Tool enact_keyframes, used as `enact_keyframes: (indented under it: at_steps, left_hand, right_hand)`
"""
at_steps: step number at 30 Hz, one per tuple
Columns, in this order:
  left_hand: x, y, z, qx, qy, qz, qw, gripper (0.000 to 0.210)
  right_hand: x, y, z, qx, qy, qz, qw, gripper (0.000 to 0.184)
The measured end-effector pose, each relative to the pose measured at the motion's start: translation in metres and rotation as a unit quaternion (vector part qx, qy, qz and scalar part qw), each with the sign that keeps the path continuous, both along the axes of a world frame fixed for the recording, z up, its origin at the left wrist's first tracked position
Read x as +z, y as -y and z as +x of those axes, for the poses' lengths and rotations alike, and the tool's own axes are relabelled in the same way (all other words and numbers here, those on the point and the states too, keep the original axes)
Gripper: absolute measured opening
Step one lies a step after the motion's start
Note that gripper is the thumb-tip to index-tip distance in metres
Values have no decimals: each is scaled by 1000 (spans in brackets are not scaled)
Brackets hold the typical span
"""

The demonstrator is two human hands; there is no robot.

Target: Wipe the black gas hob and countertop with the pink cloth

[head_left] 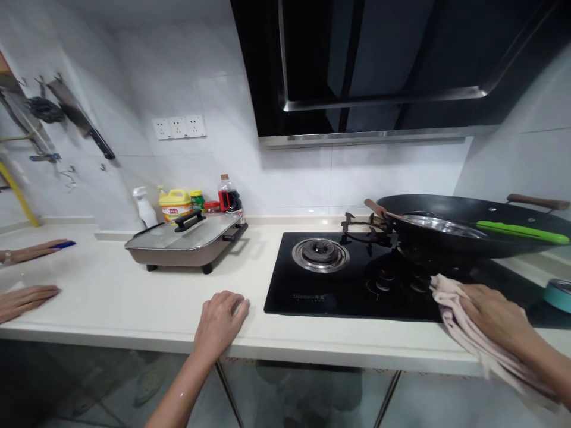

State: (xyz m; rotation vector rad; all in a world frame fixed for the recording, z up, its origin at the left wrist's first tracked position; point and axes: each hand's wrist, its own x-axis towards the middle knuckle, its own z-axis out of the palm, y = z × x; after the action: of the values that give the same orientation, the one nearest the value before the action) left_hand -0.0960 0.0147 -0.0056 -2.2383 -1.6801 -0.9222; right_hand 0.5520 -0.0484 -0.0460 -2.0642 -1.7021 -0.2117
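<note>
At one black cooktop [345, 297], one pink cloth [448, 297] — right hand [497, 315], grip clenched on it, left hand [219, 321], grip half-curled, empty.

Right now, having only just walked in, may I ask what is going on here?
A person's right hand holds a pale pink cloth at the front of the black stove, while the left hand rests on the white counter. A large wok sits on the stove's right side; the left burner is bare. Left of the stove stands a lidded pan, and farther left another person's hands are at the counter.
</note>
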Motion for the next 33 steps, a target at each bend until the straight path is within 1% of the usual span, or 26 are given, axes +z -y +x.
enact_keyframes:
  at_steps: [2,6,10,12,15,18,20,22,24,26,29,33]
  left_hand:
    - [0,0,0,-1,-2,2,1000,30]
    - [2,1,1,2,4,-12,1000,31]
    - [4,1,2,5,11,-11,1000,30]
    - [5,0,3,1,13,-7,1000,29]
    - [6,0,3,1,17,-9,1000,29]
    - [7,0,3,12,21,-16,1000,32]
    - [8,1,3,15,22,-18,999,32]
    - [9,2,3,16,24,-18,999,32]
    - [9,3,3,18,25,-19,999,32]
    - [10,4,4,18,27,-20,999,32]
    - [10,5,3,16,27,-15,999,32]
    - [7,4,1,10,26,-9,1000,32]
  right_hand:
    - [7,-23,6,-7,-10,-14,1000,63]
    - [25,-69,8,17,-52,-40,998,62]
    - [45,-98,6,61,-109,-97,987,57]
    - [53,-109,-1,86,-122,-126,981,53]
    - [61,-128,-20,108,-108,-150,977,47]
    - [66,-141,-42,116,-82,-167,976,49]
    - [70,-139,-53,130,-68,-176,973,51]
    - [75,-126,-63,167,-61,-184,967,49]
    - [80,-108,-72,212,-47,-190,958,41]
    - [84,-92,-82,241,-15,-191,952,33]
    - [86,-80,-94,250,21,-182,951,29]
    - [84,-81,-97,229,17,-145,962,24]
